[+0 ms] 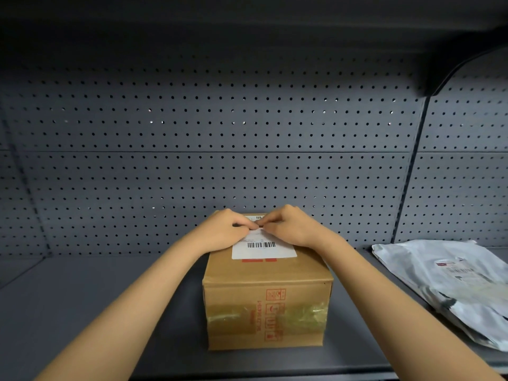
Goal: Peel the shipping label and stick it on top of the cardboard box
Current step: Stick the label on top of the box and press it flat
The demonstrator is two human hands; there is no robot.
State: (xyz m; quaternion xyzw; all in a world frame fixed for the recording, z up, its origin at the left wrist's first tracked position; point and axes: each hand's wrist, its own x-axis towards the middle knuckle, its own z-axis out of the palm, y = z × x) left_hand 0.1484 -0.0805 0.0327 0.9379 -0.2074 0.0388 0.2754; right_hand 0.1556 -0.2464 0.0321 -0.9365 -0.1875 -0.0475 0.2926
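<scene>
A brown cardboard box (266, 303) with red print and clear tape stands on the grey shelf. A white shipping label (264, 250) with a barcode lies flat on the box's top. My left hand (222, 232) and my right hand (294, 229) rest on the label's far half, fingers curled, fingertips meeting near the middle. The near half of the label shows; its far part is partly hidden under my hands. Whether the fingers pinch the label or press on it, I cannot tell.
A grey plastic mailer bag (450, 284) with its own small label lies on the shelf at the right. A perforated grey back panel (220, 133) rises behind the box. The shelf's front edge (275, 376) runs along the bottom.
</scene>
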